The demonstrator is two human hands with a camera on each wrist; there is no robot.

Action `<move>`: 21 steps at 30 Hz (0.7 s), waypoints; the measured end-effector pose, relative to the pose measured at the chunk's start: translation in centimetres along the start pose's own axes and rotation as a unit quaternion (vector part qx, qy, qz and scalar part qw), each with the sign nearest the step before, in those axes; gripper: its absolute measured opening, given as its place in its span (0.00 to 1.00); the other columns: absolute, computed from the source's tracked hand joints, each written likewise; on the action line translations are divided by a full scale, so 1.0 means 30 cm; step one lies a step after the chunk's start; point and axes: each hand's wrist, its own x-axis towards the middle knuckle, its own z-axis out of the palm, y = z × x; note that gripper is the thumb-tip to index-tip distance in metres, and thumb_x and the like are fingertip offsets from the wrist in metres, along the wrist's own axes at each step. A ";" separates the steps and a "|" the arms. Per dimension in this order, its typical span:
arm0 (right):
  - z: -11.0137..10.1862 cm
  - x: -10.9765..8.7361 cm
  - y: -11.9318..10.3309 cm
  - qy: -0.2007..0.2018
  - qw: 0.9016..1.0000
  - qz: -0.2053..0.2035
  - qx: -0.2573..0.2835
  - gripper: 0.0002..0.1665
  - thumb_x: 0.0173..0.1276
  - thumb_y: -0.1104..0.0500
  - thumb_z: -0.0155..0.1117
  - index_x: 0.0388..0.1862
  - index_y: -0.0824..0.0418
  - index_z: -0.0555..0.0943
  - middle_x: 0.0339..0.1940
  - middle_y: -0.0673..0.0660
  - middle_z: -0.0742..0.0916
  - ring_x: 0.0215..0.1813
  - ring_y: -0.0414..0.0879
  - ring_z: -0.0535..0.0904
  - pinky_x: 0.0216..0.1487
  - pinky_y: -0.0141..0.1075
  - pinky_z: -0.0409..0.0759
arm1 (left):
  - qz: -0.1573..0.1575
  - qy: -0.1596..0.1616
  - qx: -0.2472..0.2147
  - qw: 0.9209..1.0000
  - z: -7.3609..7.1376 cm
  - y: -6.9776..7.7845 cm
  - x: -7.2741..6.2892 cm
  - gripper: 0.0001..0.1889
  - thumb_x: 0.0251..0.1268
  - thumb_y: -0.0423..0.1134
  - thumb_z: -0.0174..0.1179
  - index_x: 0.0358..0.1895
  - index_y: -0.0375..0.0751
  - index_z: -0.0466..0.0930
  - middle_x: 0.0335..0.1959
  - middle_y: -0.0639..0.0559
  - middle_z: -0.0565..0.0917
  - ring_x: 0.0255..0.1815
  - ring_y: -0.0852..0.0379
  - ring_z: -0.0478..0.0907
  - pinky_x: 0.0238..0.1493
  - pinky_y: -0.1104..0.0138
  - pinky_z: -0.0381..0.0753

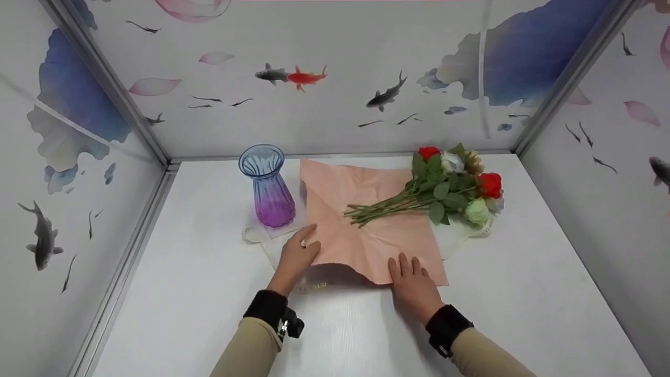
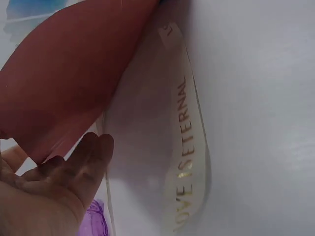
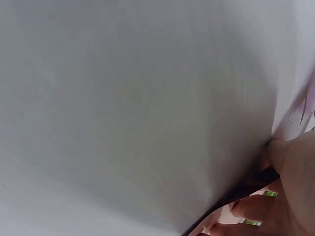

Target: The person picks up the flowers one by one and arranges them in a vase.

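A sheet of pink wrapping paper (image 1: 340,230) lies creased on the table, its front edge raised toward the left. My left hand (image 1: 299,254) pinches the paper's front left corner, and in the left wrist view that corner runs in between thumb and fingers. At the front right edge, my right hand (image 1: 416,285) holds the paper with fingers spread on top and the thumb at the edge. Across the sheet lies a bunch of flowers (image 1: 445,188) with red, white and pale green heads, stems (image 1: 379,208) pointing left.
A blue-to-purple glass vase (image 1: 272,193) stands left of the paper. Beneath the sheet, a translucent wrap (image 1: 269,248) sticks out, and a ribbon-like band with gold lettering (image 2: 186,157) shows by its edge. Printed walls (image 1: 335,125) enclose the white table (image 1: 172,298).
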 end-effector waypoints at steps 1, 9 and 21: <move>0.000 0.001 0.000 -0.002 1.000 0.000 0.001 0.23 0.73 0.65 0.62 0.64 0.72 0.74 0.62 0.76 0.79 0.58 0.74 0.78 0.49 0.59 0.83 | 0.010 -0.001 0.035 0.999 -0.005 -0.013 -0.003 0.32 0.67 0.36 0.56 0.76 0.41 0.67 0.76 0.38 0.67 0.76 0.39 0.64 0.71 0.46 0.68; -0.030 0.023 0.000 -0.140 0.986 0.053 0.080 0.49 0.70 0.36 0.64 0.72 0.73 0.68 0.73 0.76 0.70 0.71 0.77 0.66 0.63 0.63 0.74 | 0.061 -0.046 0.294 0.953 -0.030 -0.104 -0.034 0.32 0.71 0.43 0.59 0.72 0.29 0.68 0.81 0.31 0.53 0.74 0.21 0.57 0.72 0.37 0.62; -0.036 0.008 0.038 -0.064 0.997 0.005 0.052 0.30 0.73 0.53 0.66 0.67 0.69 0.75 0.66 0.74 0.78 0.62 0.74 0.76 0.51 0.58 0.83 | 0.090 -0.141 0.458 0.873 -0.016 -0.150 -0.088 0.39 0.70 0.56 0.61 0.78 0.42 0.63 0.81 0.41 0.59 0.81 0.27 0.45 0.75 0.33 0.47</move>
